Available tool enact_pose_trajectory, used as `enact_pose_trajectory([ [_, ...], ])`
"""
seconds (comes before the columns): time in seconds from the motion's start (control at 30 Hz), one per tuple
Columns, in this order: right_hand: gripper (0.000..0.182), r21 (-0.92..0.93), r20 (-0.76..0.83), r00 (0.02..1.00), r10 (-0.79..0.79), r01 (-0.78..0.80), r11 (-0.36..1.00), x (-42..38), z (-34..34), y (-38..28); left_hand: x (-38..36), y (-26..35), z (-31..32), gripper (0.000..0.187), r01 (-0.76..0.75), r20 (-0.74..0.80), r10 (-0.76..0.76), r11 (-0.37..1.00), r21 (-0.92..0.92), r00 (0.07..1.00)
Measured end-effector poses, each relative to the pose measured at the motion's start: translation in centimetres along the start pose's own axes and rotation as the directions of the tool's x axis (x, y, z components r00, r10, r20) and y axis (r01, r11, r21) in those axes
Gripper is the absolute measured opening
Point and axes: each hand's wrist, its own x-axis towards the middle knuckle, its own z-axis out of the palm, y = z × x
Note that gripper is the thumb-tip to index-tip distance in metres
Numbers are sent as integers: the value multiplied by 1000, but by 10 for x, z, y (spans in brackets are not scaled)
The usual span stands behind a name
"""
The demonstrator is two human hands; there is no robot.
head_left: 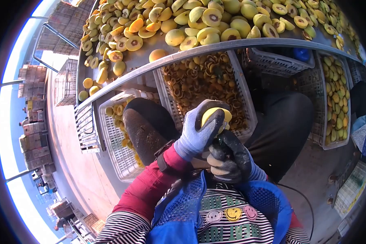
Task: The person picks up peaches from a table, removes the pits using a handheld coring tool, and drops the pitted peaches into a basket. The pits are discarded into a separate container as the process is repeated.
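Note:
My left hand, in a blue-grey knit glove with dark fingertips, is closed around a yellow peach in front of my lap. Just below it, my right hand wears a dark-coated glove and has its fingers curled, close against the underside of the fruit. Whatever sits in the right hand is mostly hidden by the fingers. Beneath both hands, between my knees, stands a light plastic crate full of brownish curved fruit scraps.
A metal-edged table ahead bears a heap of whole and halved peaches. Another crate of fruit pieces stands at my left, and one of halves at my right. Stacked crates line the far left.

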Motion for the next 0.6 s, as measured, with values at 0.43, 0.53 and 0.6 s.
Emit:
enact_pose_trajectory([
  [0.43,54,278,315,941,-122,32,960,12,-30,-3,-21,-58,7,41,176,-234,-414,741,-648,880],
  [0.53,54,344,155,985,-71,14,939,7,-33,-1,-29,-7,-26,36,-35,-476,-310,809,-586,823],
  [0.6,53,263,171,981,-92,45,964,11,-44,-4,-44,-16,-98,33,-90,-655,120,993,79,746],
])
